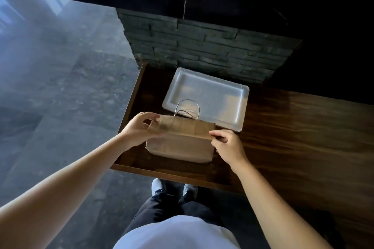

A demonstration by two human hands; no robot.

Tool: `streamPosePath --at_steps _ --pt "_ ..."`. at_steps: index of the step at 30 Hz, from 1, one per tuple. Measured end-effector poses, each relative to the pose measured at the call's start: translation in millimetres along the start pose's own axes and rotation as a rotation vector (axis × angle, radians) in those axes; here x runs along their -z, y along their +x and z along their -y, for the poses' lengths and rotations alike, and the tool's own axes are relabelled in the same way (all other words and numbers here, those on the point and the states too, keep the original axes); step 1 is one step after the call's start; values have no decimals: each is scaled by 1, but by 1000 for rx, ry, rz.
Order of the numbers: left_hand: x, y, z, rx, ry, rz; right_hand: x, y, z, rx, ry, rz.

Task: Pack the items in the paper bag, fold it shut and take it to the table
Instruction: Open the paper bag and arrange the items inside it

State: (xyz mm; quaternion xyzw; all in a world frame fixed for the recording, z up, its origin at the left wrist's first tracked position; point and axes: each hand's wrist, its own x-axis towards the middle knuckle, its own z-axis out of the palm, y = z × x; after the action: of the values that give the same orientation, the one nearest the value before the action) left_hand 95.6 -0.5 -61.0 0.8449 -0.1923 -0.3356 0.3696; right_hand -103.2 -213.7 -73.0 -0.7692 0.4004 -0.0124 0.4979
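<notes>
From the head view, I am looking down at the bag (180, 143), which is standing on the dark wooden counter (293, 127) near its left end. Its long axis is running left to right across the counter, roughly parallel to the near edge. The top part is folded over toward the far side, so the fold line is lying along that same left-right axis and the flap is pointing away from me. The wire-thin handles (187, 108) are sticking up past the flap and arching over the near rim of the tray.

The tray (238, 111) is sitting just behind the bag, pale and rectangular, its long side also running left to right, slightly skewed. Nothing is lying in the part of it I can see.

My left hand (139, 129) is pinching the bag's left top corner, thumb and fingers (153, 116) closing on the folded edge. My right hand (228, 145) is gripping the bag's right top corner at the fold, fingertips pressing on the paper.

Behind the tray a dark stacked-stone wall (202, 46) is rising. Left of the bag the grey floor (60, 87) is showing. Below the counter edge I am seeing dark trousers and two pale shoes (174, 188).
</notes>
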Motion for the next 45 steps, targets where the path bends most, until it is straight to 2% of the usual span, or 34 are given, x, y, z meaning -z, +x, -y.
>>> streamPosePath --at_steps 4,8,11,13,17,21,28,30,34,36,38,43,45 --pt "-5 6 -10 69 5 -44 -7 -3 8 -91 97 -98" --pt "-2 8 -8 150 -69 36 -11 -5 14 -132 200 -117" --pt "1 7 -8 127 -106 50 -11 -7 16 -134 232 -123" --pt "1 4 -10 49 -82 -3 -11 -9 16 -113 220 -151" --pt "2 -4 -10 -215 183 -155 -12 -15 13 -48 243 -119" --pt "6 -16 -12 -490 280 -266 -14 -20 7 8 321 -130" --pt "16 -29 -27 -1041 456 -270 -11 -27 5 128 315 -184" --pt "16 -27 -35 -1138 511 -315 -9 -28 7 153 267 -180" --pt "20 -21 -47 -1162 575 -381 0 -31 14 134 42 -268" --pt "20 -20 -50 -1133 628 -376 9 -33 25 238 -37 -286" --pt "18 -22 -53 -1115 635 -359 17 -37 37 338 -60 -221" --pt "15 -34 -61 -1071 633 -322 36 -46 71 357 -80 -28" --pt "16 -41 -61 -1109 642 -309 46 -49 91 417 -95 -12"
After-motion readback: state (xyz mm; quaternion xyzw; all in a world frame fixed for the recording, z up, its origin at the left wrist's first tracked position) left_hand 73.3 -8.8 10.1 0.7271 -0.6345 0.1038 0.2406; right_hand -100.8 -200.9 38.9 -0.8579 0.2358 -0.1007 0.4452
